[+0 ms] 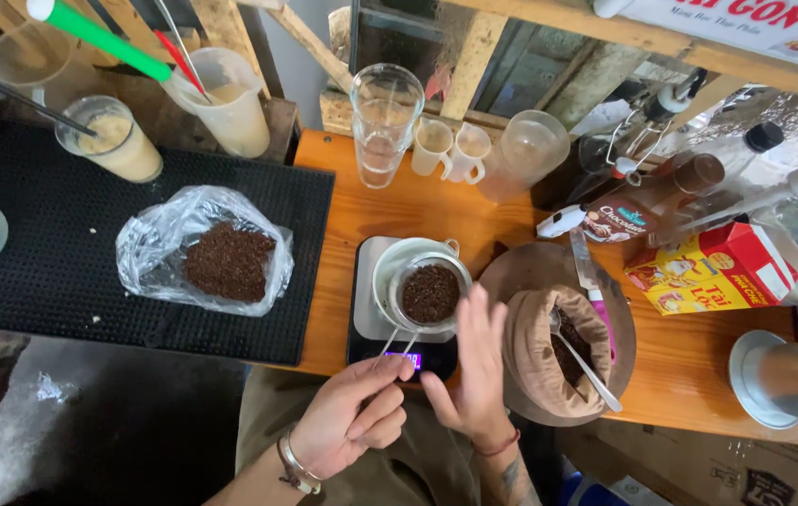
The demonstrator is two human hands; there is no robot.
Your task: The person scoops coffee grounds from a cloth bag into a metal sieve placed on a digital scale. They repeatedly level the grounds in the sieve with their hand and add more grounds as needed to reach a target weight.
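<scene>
Now my left hand (pixel 352 417) pinches the wire-handled metal strainer of dark grounds (pixel 430 293); my right hand (pixel 474 370), fingers spread, rests beside it; brown cloth sack (pixel 549 351) at three o'clock.

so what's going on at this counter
A person's left hand pinches the wire handle of a small strainer full of dark grounds, sitting in a white cup on a digital scale. The right hand hovers open beside it. A cloth sack with a spoon stands to the right.
</scene>
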